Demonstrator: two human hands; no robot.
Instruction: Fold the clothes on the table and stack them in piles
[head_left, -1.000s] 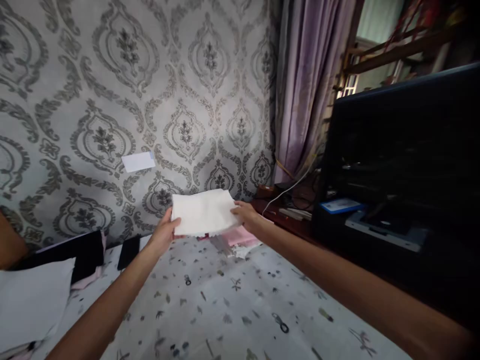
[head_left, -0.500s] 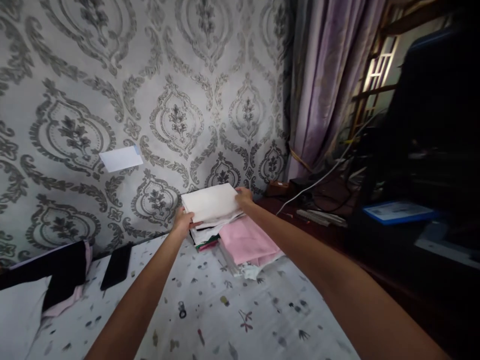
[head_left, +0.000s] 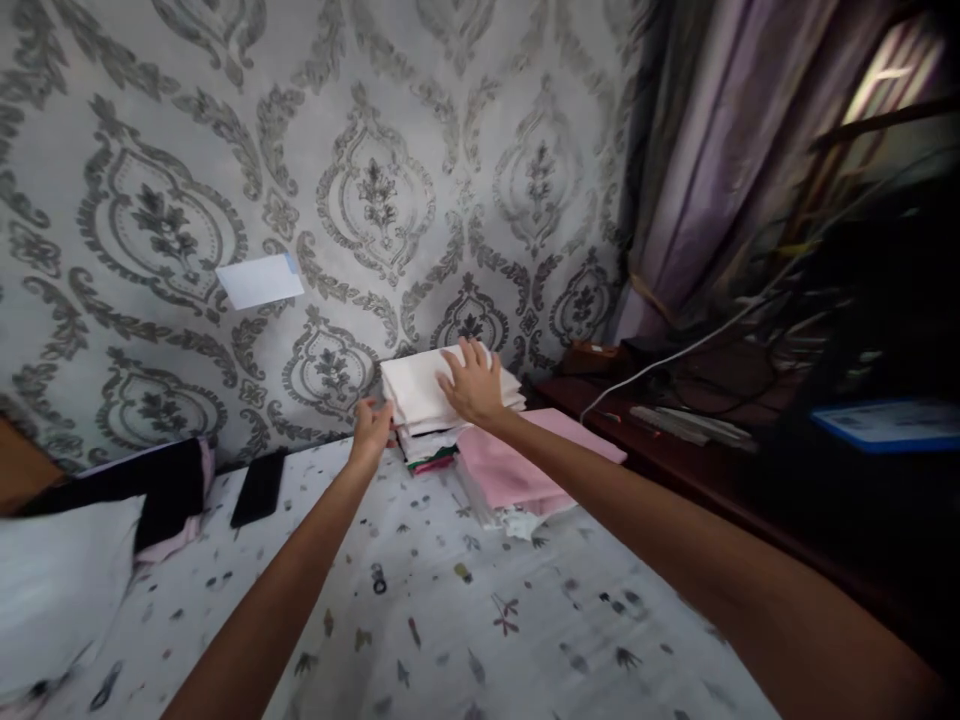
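Observation:
A folded white cloth lies on top of a stack of folded fabrics against the wall. My right hand rests on it, palm down with the fingers spread. At the stack's left edge is my left hand, its thumb and fingers apart beside the cloth's side; whether it touches is hard to make out. White, black, green and red edges of the lower fabrics show underneath. In front and to the right, a folded pink cloth tops a second pile with white material below.
The piles sit on a patterned white bedsheet. On the left are a black phone-like slab, a black folded cloth and a white pillow. A dark red table with a white cable stands right.
My right hand has moved from the white cloth's right edge onto its top and spread out. The left hand has loosened from the left edge. The white cloth now rests on the stack.

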